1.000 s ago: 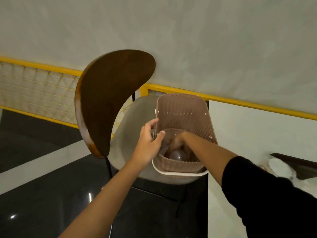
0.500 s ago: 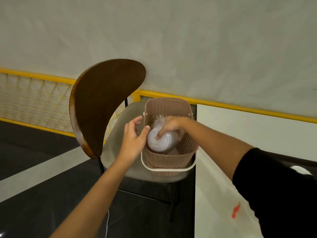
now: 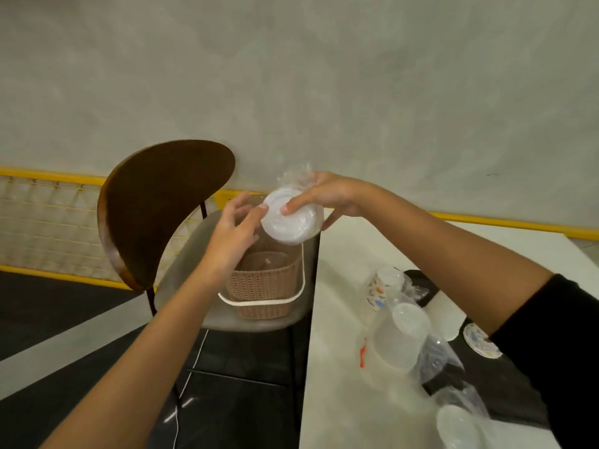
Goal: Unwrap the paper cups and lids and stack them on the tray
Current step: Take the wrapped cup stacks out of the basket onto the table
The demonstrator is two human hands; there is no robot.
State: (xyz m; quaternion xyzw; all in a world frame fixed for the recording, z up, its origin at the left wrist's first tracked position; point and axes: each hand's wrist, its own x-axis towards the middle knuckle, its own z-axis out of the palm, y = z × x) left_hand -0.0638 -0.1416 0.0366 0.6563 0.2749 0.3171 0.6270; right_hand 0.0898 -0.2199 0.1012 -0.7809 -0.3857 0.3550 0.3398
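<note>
My right hand (image 3: 327, 196) grips a plastic-wrapped stack of white lids (image 3: 290, 220) in the air above the brown woven basket (image 3: 264, 293). Crumpled clear wrap sticks up behind my fingers. My left hand (image 3: 235, 230) is beside the stack with straight fingers, its fingertips touching the lids' left edge. On the white table (image 3: 340, 367) lie wrapped sleeves of paper cups (image 3: 400, 332), one with a printed pattern (image 3: 379, 291). A dark tray (image 3: 479, 377) lies under them at the right, partly hidden by my right sleeve.
The basket stands on the grey seat of a chair (image 3: 162, 209) with a dark wooden back, just left of the table's edge. A yellow rail (image 3: 486, 220) runs along the wall behind. Dark floor lies below and to the left.
My right hand has lifted the wrapped lids out of the basket and up above it. My left hand has left the basket rim and reached the stack. The view has swung right, showing the table.
</note>
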